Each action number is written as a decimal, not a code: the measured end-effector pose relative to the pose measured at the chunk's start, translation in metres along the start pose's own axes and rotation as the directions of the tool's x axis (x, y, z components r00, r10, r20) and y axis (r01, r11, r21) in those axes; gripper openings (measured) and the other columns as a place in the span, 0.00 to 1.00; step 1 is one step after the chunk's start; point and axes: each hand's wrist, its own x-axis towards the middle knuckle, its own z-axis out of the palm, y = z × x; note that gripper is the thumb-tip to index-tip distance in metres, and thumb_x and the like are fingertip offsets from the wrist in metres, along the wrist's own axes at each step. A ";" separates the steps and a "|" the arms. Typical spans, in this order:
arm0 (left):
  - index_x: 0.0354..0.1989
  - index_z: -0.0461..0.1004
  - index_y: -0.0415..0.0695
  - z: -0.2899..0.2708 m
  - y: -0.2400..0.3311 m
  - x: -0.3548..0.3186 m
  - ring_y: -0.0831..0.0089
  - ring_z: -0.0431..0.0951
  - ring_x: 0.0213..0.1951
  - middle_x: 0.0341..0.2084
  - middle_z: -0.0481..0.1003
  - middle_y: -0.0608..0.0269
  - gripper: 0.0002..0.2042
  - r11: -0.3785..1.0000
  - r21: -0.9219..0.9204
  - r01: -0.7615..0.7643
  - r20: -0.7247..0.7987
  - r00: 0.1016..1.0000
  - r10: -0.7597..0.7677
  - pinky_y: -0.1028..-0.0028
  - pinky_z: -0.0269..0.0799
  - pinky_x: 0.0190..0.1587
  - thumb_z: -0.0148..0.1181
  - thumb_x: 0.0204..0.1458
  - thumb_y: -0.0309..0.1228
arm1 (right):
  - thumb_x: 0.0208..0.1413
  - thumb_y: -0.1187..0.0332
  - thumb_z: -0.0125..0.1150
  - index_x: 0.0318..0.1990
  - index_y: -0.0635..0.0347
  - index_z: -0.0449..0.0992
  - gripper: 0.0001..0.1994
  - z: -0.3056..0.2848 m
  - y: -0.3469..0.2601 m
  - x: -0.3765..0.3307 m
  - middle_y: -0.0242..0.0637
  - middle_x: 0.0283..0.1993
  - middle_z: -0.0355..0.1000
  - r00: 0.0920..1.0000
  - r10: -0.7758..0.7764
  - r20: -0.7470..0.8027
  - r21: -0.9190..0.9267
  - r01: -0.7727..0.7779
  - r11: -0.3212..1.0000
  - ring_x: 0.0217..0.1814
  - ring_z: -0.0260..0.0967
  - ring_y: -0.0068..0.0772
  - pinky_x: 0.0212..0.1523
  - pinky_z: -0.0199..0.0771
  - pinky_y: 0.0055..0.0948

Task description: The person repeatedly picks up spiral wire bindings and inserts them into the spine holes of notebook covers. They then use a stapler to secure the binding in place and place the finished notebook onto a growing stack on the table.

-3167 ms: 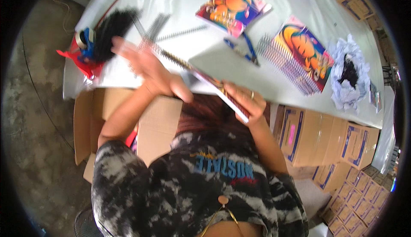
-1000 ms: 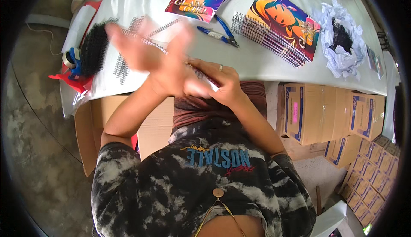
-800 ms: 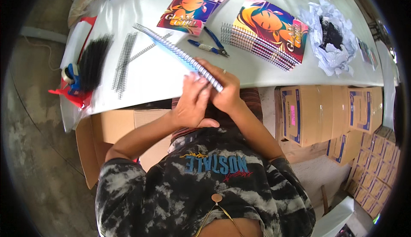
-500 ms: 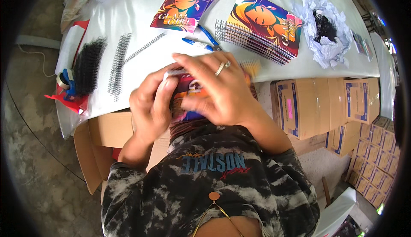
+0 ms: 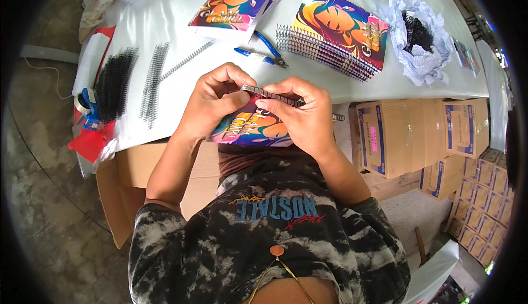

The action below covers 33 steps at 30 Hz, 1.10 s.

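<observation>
A notebook (image 5: 250, 130) with a colourful illustrated cover is held at the table's near edge, close to my body. Along its far edge runs a dark spiral coil (image 5: 275, 96), whose loose end sticks out beyond my right hand. My left hand (image 5: 215, 99) pinches the left corner of that edge between thumb and fingers. Thumb and fingers of my right hand (image 5: 303, 111) are closed on the coil and the edge. Just beyond the hands lie blue-handled pliers (image 5: 261, 50). How far the coil is threaded through the holes I cannot tell.
Loose coils (image 5: 154, 87) and a black coil bundle (image 5: 116, 84) lie at left, near a tape dispenser (image 5: 87, 106). Farther back are unbound covers and pages (image 5: 234, 7), coil-bound notebooks (image 5: 341, 34) and crumpled paper (image 5: 410, 40). Cardboard boxes (image 5: 401, 133) stand at right; an open carton (image 5: 124, 205) is below.
My hands have drawn apart, and the notebook has turned so its cover and coil edge show. Both hands now pinch that edge. The unbound stack's top cover has shifted, baring white paper.
</observation>
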 end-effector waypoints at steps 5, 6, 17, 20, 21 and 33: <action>0.29 0.70 0.38 -0.001 0.003 0.014 0.84 0.69 0.28 0.24 0.70 0.69 0.10 0.995 0.085 -0.049 0.104 0.994 0.040 0.82 0.67 0.33 0.49 0.39 0.11 | 0.39 0.80 0.67 0.29 0.66 0.73 0.09 0.002 0.001 -0.004 0.37 0.27 0.72 0.984 -0.168 -0.064 -0.193 0.153 0.969 0.29 0.72 0.27 0.30 0.70 0.23; 0.32 0.71 0.37 -0.002 0.004 0.017 0.80 0.72 0.29 0.26 0.72 0.66 0.08 0.991 0.128 -0.027 0.126 0.992 0.011 0.79 0.69 0.34 0.56 0.42 0.15 | 0.38 0.81 0.67 0.29 0.65 0.74 0.09 -0.001 -0.001 -0.004 0.38 0.27 0.72 0.980 -0.186 -0.078 -0.216 0.165 0.962 0.28 0.72 0.28 0.30 0.70 0.24; 0.52 0.59 0.38 0.086 0.021 0.147 0.71 0.75 0.31 0.31 0.73 0.46 0.24 0.764 0.533 -0.364 -0.264 0.787 0.558 0.74 0.70 0.32 0.60 0.50 0.34 | 0.60 0.56 0.47 0.57 0.69 0.63 0.25 -0.160 -0.009 0.038 0.47 0.59 0.61 0.461 -0.557 -0.691 -0.421 0.369 0.829 0.62 0.57 0.37 0.61 0.53 0.33; 0.52 0.65 0.43 0.069 -0.053 0.201 0.49 0.71 0.42 0.42 0.69 0.42 0.24 0.269 0.955 0.127 -0.248 0.838 0.485 0.58 0.67 0.44 0.52 0.51 0.45 | 0.61 0.57 0.45 0.59 0.68 0.60 0.25 -0.175 0.050 0.053 0.48 0.60 0.60 0.583 -0.465 -0.666 -0.388 0.262 0.884 0.62 0.57 0.35 0.59 0.56 0.32; 0.46 0.71 0.44 0.065 -0.074 0.205 0.48 0.70 0.43 0.46 0.65 0.45 0.20 0.235 0.960 0.151 -0.256 0.812 0.525 0.59 0.67 0.44 0.50 0.52 0.45 | 0.61 0.58 0.45 0.59 0.69 0.60 0.25 -0.167 0.059 0.052 0.49 0.59 0.61 0.611 -0.455 -0.648 -0.431 0.199 0.880 0.61 0.58 0.35 0.58 0.58 0.32; 0.46 0.71 0.42 0.021 -0.050 0.144 0.56 0.69 0.50 0.42 0.71 0.49 0.16 0.507 0.825 -0.249 -0.161 0.757 0.634 0.63 0.62 0.52 0.59 0.48 0.33 | 0.50 0.74 0.59 0.47 0.68 0.71 0.16 -0.158 0.072 0.056 0.50 0.51 0.68 0.590 -0.633 -0.502 -0.758 0.054 0.651 0.53 0.66 0.44 0.56 0.61 0.35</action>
